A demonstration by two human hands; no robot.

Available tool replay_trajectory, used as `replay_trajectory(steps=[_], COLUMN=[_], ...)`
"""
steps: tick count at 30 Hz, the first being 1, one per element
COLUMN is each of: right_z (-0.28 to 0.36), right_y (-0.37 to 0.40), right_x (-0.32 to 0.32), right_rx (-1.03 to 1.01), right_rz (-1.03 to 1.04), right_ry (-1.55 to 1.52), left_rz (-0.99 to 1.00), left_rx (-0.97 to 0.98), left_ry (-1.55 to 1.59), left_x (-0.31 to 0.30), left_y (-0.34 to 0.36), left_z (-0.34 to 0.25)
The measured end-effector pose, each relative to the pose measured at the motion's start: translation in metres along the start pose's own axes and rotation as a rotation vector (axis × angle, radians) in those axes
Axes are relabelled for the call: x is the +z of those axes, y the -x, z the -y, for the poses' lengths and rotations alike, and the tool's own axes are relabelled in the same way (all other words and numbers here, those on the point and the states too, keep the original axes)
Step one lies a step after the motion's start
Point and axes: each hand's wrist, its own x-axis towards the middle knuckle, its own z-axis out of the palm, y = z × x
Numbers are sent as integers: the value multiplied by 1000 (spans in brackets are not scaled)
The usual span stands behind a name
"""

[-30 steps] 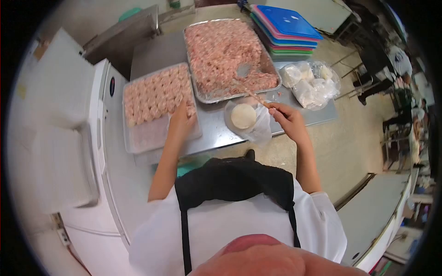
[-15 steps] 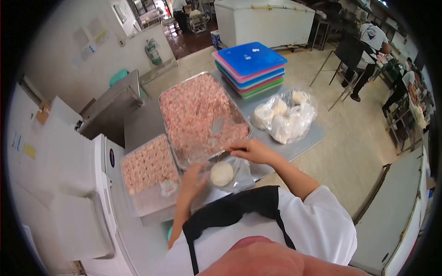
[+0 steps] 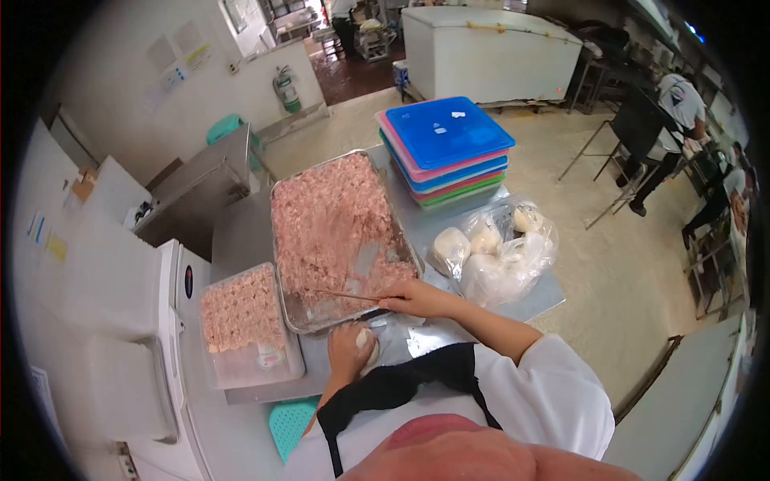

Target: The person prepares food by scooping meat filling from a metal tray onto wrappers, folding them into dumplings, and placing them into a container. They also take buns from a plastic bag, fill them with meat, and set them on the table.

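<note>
My left hand [image 3: 347,353] is closed around a pale round wrapper [image 3: 363,337], just below the near edge of a big metal tray [image 3: 305,327]. Ground meat mixture [image 3: 337,212] fills most of that tray, with bare metal showing at its near end. In my right hand [image 3: 423,299] is a thin brown stick [image 3: 345,295], its far end over the meat at the tray's near side. Left of the tray, a clear plastic container [image 3: 249,377] holds rows of small meat-filled pieces [image 3: 241,309]. The stack of wrappers is mostly hidden by my apron and hand.
Plastic bags of pale round wrappers [image 3: 497,252] lie on the metal table [image 3: 529,309] at the right. Stacked coloured lids [image 3: 449,136] stand behind them. A teal stool [image 3: 293,425] is under the table's near edge. Other people [image 3: 678,104] work at the far right.
My left hand has come down and closed on a pale wrapper. The right hand has shifted slightly lower, and its stick now reaches left over the meat. The view has shifted.
</note>
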Motion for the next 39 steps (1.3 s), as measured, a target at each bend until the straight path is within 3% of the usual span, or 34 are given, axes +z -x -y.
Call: replay_trajectory(steps=[7,9,13,19,22,24,27,29,31,33,34,36,38,39], right_z=[-19,-8,-18,-23,-9,0,-19,0,-7,7,2,-9,-1,6], right_y=[-18,-21,-28,-24,-18,-15,-21,-24,-39,-48,-52,-49,-45,-46], right_x=[9,4,12,16,9,6,-4,-33,-57,-66,-63,-38,-10,0], right_rx=[-67,2,-62,24,129,143,-236,13,140,233,173,45,-21,-56], right_rz=[109,174,159,183,173,121,-156,-114,-66,-74,-60,-12,32,47], right_ry=[-81,-142,-158,-109,-100,-54,354,520,825,1040,1083,1138,1151,1157], left_rz=[88,25,-56,59,-63,-13,104,163,183,141,121,180,233,223], left_rx=[-76,-60,-4,-103,68,94,185,184,103,108,101,-112,-90,-189], left_ry=[-271,-297,-365,-160,12,47,69,119,216,252,271,346,281,302], left_x=[-26,-22,-11,-6,-9,-13,-15,-22,-46,-38,-34,-36,-44,-49], left_y=[-10,-4,7,8,15,15,16,13,-6,-4,0,1,-1,-2], left_z=[-45,-43,-30,-17,-7,-3,27,25,0,12,17,20,24,22])
